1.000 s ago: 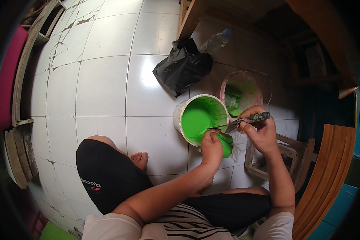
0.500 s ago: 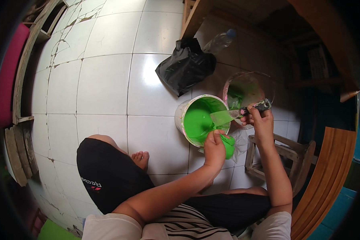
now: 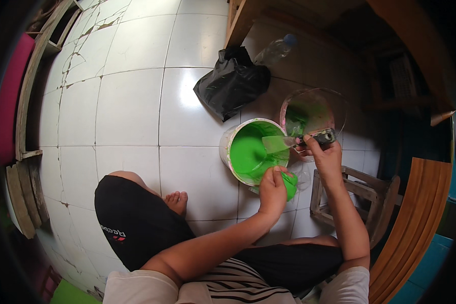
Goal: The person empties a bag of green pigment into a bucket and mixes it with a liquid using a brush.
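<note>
A white bucket (image 3: 225, 150) stands on the tiled floor in front of me, holding bright green paint (image 3: 247, 153). My right hand (image 3: 323, 156) is closed round the dark handle of a putty knife (image 3: 275, 144), whose green-smeared blade reaches over the bucket's right rim. At the bucket's near right edge, my left hand (image 3: 273, 188) pinches a clear plastic bag (image 3: 291, 186) with green paint in it. The bag hangs partly outside the rim, and its opening lies close to the blade.
Behind the right hand is a second bucket (image 3: 283, 112), pinkish and green-stained, with a wire handle. A black plastic bag (image 3: 232, 86) and a clear bottle (image 3: 277, 51) lie farther back. A small wooden stool (image 3: 357, 183) stands at the right, beside wooden slats (image 3: 415, 218).
My right hand has drawn the putty knife slightly left and down, with its blade farther over the bucket. The left hand keeps its pinch on the bag, nearly in place.
</note>
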### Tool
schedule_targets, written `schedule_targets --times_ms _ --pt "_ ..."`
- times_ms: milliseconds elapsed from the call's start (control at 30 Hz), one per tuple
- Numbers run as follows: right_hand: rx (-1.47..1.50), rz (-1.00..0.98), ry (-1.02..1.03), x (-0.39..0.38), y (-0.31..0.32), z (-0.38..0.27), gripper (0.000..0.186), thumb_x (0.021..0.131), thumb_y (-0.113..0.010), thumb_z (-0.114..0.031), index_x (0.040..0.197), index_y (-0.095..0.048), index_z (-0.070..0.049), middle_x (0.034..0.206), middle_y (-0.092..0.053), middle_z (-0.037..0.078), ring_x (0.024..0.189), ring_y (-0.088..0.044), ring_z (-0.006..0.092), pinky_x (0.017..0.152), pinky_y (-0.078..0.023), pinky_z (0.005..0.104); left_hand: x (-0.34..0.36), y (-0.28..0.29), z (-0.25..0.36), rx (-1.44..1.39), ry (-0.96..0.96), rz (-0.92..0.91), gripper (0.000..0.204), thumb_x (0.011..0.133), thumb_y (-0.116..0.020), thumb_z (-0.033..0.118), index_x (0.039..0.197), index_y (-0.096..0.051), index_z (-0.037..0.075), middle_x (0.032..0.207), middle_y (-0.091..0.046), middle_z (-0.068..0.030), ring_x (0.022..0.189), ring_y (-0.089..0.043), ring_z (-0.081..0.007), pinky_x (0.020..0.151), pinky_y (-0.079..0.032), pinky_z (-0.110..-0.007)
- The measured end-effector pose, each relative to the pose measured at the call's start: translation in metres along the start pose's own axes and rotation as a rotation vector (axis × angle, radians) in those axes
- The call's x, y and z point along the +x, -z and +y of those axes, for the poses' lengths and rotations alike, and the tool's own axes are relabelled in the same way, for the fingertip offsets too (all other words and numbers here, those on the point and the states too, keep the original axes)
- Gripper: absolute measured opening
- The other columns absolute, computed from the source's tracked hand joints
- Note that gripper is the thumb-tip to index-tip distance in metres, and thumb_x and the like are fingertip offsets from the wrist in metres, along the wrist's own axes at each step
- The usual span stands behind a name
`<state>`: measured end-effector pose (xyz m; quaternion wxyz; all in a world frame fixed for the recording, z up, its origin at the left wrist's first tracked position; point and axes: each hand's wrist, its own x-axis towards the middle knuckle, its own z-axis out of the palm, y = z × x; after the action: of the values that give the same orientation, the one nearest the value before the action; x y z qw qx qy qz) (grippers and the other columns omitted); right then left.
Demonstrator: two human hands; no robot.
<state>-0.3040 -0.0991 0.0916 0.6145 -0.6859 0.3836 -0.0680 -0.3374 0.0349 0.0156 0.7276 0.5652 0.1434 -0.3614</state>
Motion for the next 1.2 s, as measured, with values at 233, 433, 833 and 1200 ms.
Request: schedule_targets --times_ms 233,433,833,1200 --pt "-0.136 -0.110 0.031 0.007 0.016 0.015 0.015 0.092 -0.071 -0.013 0.099 -0.067 0.000 0.093 -0.072 0.006 0.077 -0.067 0.0117 0.066 -0.055 0.0258 -0.032 -0.002 0.010 0.118 -0.031 -0.097 0.031 0.109 -0.037 0.026 0.099 -0.059 0.007 0.083 -0.063 -0.0044 0.068 -0.051 -0.0093 0.062 -0.045 -0.027" --pt "-0.166 -0.184 0.092 0.002 0.028 0.039 0.024 0.091 -0.074 -0.018 0.108 -0.071 -0.001 0.095 -0.072 0.001 0.085 -0.064 0.0074 0.076 -0.051 0.0234 -0.069 0.006 0.035 0.198 -0.019 -0.248 0.033 0.109 -0.036 0.027 0.098 -0.059 0.006 0.085 -0.064 -0.0054 0.071 -0.055 -0.0105 0.066 -0.047 -0.028" --pt "-0.082 -0.354 0.083 0.001 0.038 0.079 0.035 0.089 -0.076 -0.021 0.118 -0.070 -0.004 0.095 -0.071 0.001 0.085 -0.063 0.0078 0.077 -0.051 0.0256 -0.086 0.002 0.206 0.149 -0.344 -0.366 0.031 0.109 -0.038 0.030 0.103 -0.054 0.004 0.097 -0.066 -0.0109 0.089 -0.063 -0.0157 0.084 -0.052 -0.030" --pt "-0.337 -0.287 0.622 -0.020 0.014 0.095 0.031 0.083 -0.075 -0.026 0.108 -0.073 -0.009 0.099 -0.070 0.015 0.090 -0.068 0.0315 0.079 -0.054 0.0398 0.010 -0.082 0.213 0.402 -0.740 -0.504 0.033 0.108 -0.044 0.032 0.106 -0.060 0.003 0.103 -0.070 -0.0091 0.094 -0.065 -0.0140 0.086 -0.052 -0.029"
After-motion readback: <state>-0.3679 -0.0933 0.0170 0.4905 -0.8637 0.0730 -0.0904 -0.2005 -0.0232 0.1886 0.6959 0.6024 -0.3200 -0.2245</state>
